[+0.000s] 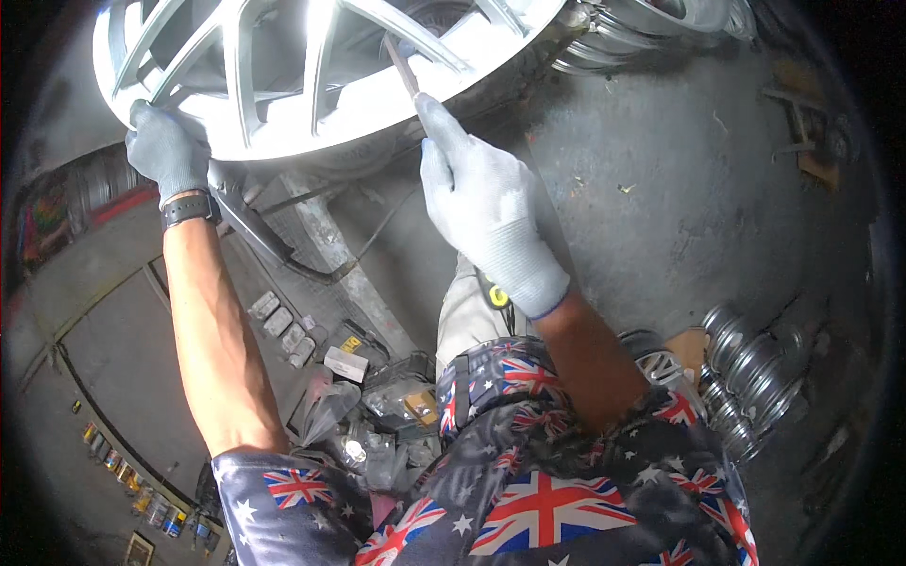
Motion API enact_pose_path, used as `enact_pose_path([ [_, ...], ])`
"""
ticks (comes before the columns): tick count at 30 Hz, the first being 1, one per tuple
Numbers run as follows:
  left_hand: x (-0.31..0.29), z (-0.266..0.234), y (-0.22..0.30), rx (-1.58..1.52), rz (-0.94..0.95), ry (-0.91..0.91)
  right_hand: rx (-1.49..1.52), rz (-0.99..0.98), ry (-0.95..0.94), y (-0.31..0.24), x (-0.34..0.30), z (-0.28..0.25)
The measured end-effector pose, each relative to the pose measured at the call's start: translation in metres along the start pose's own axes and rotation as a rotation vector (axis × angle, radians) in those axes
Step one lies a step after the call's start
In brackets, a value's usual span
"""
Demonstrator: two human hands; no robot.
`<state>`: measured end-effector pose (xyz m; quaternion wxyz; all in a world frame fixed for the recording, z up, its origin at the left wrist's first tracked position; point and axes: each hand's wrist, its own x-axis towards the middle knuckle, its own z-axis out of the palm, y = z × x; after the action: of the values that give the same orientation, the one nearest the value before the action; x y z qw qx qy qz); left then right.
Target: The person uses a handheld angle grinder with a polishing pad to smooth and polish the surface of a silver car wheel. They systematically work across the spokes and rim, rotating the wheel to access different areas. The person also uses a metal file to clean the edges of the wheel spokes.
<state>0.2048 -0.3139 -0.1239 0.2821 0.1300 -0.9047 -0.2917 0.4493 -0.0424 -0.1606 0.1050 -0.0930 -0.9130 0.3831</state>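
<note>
A bright silver alloy wheel (363, 111) with several spokes fills the top of the view, tilted and glaring with light. My left hand (168, 151), in a grey knit glove, is closed on the wheel's lower left edge. In the grey-white glove of my right hand (477, 193) is a thin, flat, file-like tool (402, 68), its exact kind unclear. The index finger stretches along the tool, and the other fingers are curled. The tool's tip overlaps a spoke near the wheel's right side; whether it touches the metal I cannot tell.
Below the wheel, a dark curved bar (253, 226) runs beside my left wrist. Shiny wheels lie at the upper right (604, 42), and more rims (755, 368) are stacked at the lower right. By my left elbow are a white box (346, 364) and plastic bags (330, 412). Small bottles (142, 486) line the far left.
</note>
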Motion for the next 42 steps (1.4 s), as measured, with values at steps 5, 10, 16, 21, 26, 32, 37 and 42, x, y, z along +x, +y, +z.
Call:
enact_pose_path([
  [5, -0.011, -0.003, 0.016, -0.156, -0.063, -0.014, -0.110, 0.051, -0.177, -0.015, -0.036, -0.015],
  [10, 0.000, 0.000, 0.001, -0.072, 0.060, -0.021, -0.016, 0.053, -0.107, 0.004, 0.006, -0.014],
  [16, -0.004, -0.005, 0.008, -0.052, 0.041, -0.039, 0.037, 0.094, -0.202, 0.001, -0.046, -0.021],
  [21, 0.002, 0.001, -0.008, -0.121, 0.099, -0.031, 0.046, 0.046, -0.093, 0.016, 0.001, -0.018],
  [26, -0.003, -0.002, 0.001, -0.124, 0.067, -0.054, 0.064, 0.117, -0.199, 0.010, -0.028, -0.036],
  [32, 0.011, -0.009, -0.020, 0.644, 0.594, -0.037, 0.069, -0.057, -0.052, 0.034, 0.017, -0.022],
  [37, 0.001, 0.000, -0.003, -0.128, 0.137, -0.047, 0.094, 0.078, -0.203, 0.030, -0.016, -0.046],
  [42, -0.007, -0.002, 0.009, -0.190, 0.003, -0.064, 0.007, -0.032, -0.159, 0.041, 0.018, -0.041],
])
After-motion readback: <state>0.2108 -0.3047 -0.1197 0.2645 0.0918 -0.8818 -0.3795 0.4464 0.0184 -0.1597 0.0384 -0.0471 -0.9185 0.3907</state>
